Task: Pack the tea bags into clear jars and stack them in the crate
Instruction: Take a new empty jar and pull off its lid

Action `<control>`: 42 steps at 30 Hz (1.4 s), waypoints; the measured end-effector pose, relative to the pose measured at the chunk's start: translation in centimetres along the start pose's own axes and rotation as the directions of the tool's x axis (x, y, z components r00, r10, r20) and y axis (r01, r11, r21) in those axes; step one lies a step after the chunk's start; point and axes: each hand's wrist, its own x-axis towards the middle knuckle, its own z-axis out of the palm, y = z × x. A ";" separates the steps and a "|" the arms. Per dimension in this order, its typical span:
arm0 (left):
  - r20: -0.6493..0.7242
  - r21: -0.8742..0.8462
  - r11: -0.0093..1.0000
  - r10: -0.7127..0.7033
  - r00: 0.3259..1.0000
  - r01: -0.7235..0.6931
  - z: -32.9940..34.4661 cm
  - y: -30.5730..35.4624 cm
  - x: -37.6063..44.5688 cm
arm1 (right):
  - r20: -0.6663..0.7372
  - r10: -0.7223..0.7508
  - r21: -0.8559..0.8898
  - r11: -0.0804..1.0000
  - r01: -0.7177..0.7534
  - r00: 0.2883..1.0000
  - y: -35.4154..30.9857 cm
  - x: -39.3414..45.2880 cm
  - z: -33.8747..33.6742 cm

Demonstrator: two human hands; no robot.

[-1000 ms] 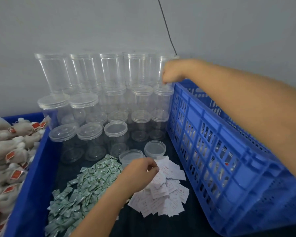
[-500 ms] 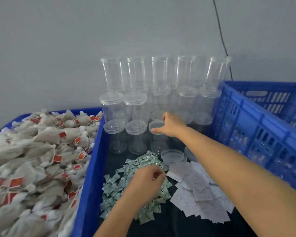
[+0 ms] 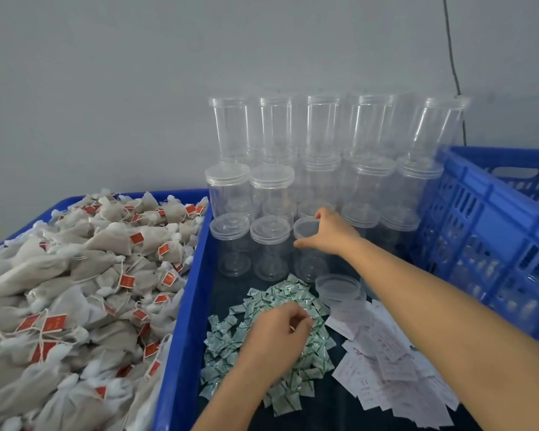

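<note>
The small clear plastic jar at the right end of the front row stands open on the dark work surface, and the right hand curls thumb and fingers round its rim from above — a grip that looks meant to lift it out of the row for filling. Its round clear lid lies just in front, probably set aside to leave the mouth free. The left hand rests on the heap of small green-and-white sachets, fingertips pinched together; whether a sachet is between them I cannot tell. Behind, more clear lidded jars stand stacked against the grey wall. The off-white mesh tea bags with red tags fill the blue tray at left, within reach. White printed paper slips lie at right beside the blue slotted plastic crate — their print, and the tags', is too blurred to read
</note>
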 end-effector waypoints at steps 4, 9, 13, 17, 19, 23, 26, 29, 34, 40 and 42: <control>-0.027 -0.017 1.000 -0.022 0.999 0.021 0.4 0.2 -0.1 | -0.056 -0.017 0.111 0.994 0.023 0.998 -0.3 -0.8 -1.8; -0.123 -0.084 0.996 0.017 0.992 -0.027 1.5 1.8 0.0 | -0.134 0.010 0.305 0.952 0.032 0.991 -0.8 -4.2 -4.3; -0.297 0.065 0.983 0.185 0.937 -0.174 2.3 2.5 -0.6 | -0.161 0.026 0.472 0.880 0.053 0.987 -0.7 -8.9 -3.4; -0.412 0.426 0.882 0.388 0.825 -0.202 2.5 2.3 -1.9 | -0.108 0.046 0.598 0.801 0.027 0.993 -0.8 -13.8 -0.9; -0.382 0.586 0.793 0.455 0.804 -0.170 2.5 1.7 -2.7 | -0.034 0.079 0.679 0.734 -0.035 0.996 -0.7 -15.8 0.2; -0.280 0.773 0.619 0.530 0.801 -0.139 2.1 0.4 -3.7 | 0.148 0.051 0.706 0.694 -0.141 0.988 0.2 -18.3 1.7; -0.280 0.788 0.606 0.513 0.812 -0.112 2.0 0.1 -3.9 | 0.231 0.044 0.637 0.748 -0.185 0.972 0.8 -18.6 2.5; -0.312 0.770 0.630 0.515 0.798 -0.105 2.1 0.0 -4.0 | 0.210 0.038 0.594 0.789 -0.159 0.977 1.2 -18.8 3.4; -0.326 0.775 0.616 0.582 0.745 -0.141 1.9 -0.2 -3.5 | 0.085 -0.011 0.623 0.781 -0.045 0.996 1.5 -19.5 4.6; -0.309 0.745 0.635 0.600 0.738 -0.204 1.9 0.0 -3.3 | -0.031 -0.058 0.623 0.779 0.065 0.998 2.0 -19.7 4.7; -0.264 0.668 0.716 0.484 0.834 -0.204 1.8 0.0 -3.4 | -0.097 -0.163 0.502 0.844 0.189 0.982 2.5 -19.7 4.3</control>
